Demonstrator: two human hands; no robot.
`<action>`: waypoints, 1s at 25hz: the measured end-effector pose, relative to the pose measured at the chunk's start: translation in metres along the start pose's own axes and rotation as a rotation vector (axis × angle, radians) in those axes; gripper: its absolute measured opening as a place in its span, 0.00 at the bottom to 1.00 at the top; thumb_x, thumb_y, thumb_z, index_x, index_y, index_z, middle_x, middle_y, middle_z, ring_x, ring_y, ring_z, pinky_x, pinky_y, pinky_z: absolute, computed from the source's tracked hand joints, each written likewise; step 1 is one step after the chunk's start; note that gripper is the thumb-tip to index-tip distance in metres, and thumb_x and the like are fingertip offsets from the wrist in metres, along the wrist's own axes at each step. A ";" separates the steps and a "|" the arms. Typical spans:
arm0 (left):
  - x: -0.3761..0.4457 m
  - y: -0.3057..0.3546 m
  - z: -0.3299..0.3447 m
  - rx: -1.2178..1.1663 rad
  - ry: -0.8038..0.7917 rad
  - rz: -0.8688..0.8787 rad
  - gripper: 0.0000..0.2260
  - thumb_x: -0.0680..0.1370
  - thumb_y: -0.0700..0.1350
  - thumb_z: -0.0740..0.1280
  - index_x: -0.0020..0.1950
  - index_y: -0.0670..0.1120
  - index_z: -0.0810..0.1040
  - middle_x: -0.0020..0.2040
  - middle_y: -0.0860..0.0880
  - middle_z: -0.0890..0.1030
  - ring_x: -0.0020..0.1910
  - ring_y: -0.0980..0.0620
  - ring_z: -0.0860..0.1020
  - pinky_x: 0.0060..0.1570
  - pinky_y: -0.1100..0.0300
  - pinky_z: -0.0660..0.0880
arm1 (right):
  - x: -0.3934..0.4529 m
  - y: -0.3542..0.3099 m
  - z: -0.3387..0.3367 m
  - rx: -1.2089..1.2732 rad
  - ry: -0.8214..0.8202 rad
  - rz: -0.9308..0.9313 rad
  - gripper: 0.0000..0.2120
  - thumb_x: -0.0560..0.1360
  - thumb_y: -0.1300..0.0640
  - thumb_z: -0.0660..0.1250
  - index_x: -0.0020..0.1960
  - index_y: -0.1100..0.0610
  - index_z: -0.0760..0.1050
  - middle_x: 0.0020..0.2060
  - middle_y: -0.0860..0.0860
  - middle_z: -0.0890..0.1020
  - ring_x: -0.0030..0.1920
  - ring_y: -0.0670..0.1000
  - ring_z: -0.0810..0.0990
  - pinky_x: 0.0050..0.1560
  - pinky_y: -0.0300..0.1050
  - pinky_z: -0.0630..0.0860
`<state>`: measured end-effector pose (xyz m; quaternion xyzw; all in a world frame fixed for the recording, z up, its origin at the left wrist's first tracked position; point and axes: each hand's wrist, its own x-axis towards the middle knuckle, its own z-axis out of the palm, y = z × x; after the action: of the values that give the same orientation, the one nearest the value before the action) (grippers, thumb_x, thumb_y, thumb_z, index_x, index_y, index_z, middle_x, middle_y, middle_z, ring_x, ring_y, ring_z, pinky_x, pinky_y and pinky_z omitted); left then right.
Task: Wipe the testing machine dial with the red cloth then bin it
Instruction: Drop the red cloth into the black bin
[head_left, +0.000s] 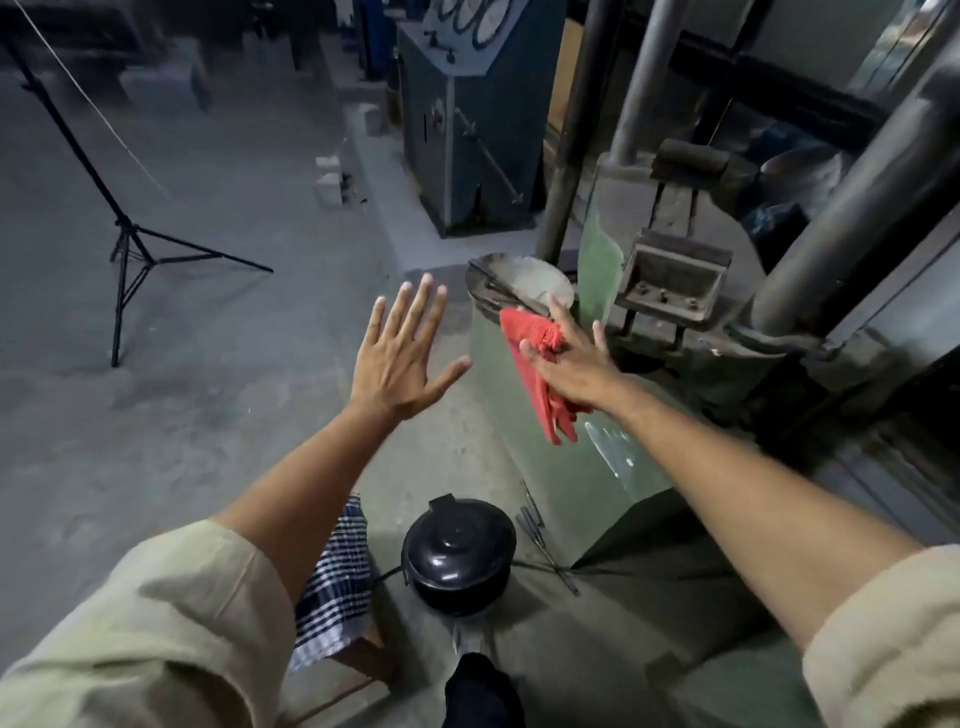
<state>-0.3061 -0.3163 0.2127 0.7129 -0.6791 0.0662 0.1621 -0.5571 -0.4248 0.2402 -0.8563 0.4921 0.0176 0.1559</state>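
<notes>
Holding the red cloth (540, 374) was the right hand (569, 364), with the cloth bunched under the palm and between the fingers, one end poking out by the knuckles and the rest hanging down below the wrist. That hand sat right at the lower edge of the round dial (522, 283) on top of the green testing machine (587, 467), the index fingertip just touching the dial's rim. The dial face was pale and dusty, and honestly I couldn't read any numbers or markings on it, way too blurred.

Left hand (405, 358) was empty, fingers spread wide, hovering in the air to the left of the machine and touching nothing.

Down on the floor by the machine's base stood a black lidded bin (460, 553), lid closed. No brand or label showed on it. Further back stood a blue cabinet (467, 135) with round gauges on top, also unreadable. A black tripod (127, 244) stood off to the left.
</notes>
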 end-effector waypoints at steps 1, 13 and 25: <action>-0.014 -0.006 0.027 -0.004 -0.057 -0.012 0.44 0.82 0.74 0.47 0.90 0.49 0.46 0.90 0.47 0.45 0.89 0.45 0.46 0.87 0.41 0.44 | 0.005 0.008 0.036 0.003 -0.059 -0.008 0.36 0.85 0.32 0.45 0.85 0.53 0.57 0.83 0.42 0.30 0.84 0.43 0.35 0.81 0.58 0.28; -0.150 -0.053 0.276 0.016 -0.467 -0.178 0.43 0.80 0.75 0.42 0.88 0.52 0.38 0.88 0.50 0.36 0.88 0.47 0.38 0.87 0.45 0.38 | -0.032 0.077 0.392 -0.462 -0.559 -0.440 0.29 0.86 0.35 0.46 0.85 0.37 0.46 0.82 0.53 0.27 0.82 0.52 0.26 0.79 0.67 0.27; -0.190 -0.080 0.352 -0.001 -0.549 -0.283 0.44 0.81 0.75 0.46 0.89 0.51 0.41 0.89 0.49 0.41 0.89 0.47 0.40 0.87 0.43 0.44 | 0.063 0.066 0.445 -0.439 -0.468 -0.293 0.29 0.84 0.33 0.51 0.79 0.46 0.69 0.81 0.54 0.26 0.83 0.54 0.29 0.80 0.72 0.35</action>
<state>-0.2843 -0.2474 -0.1892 0.7916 -0.5915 -0.1524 -0.0193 -0.5256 -0.3813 -0.2111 -0.9036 0.2995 0.2962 0.0777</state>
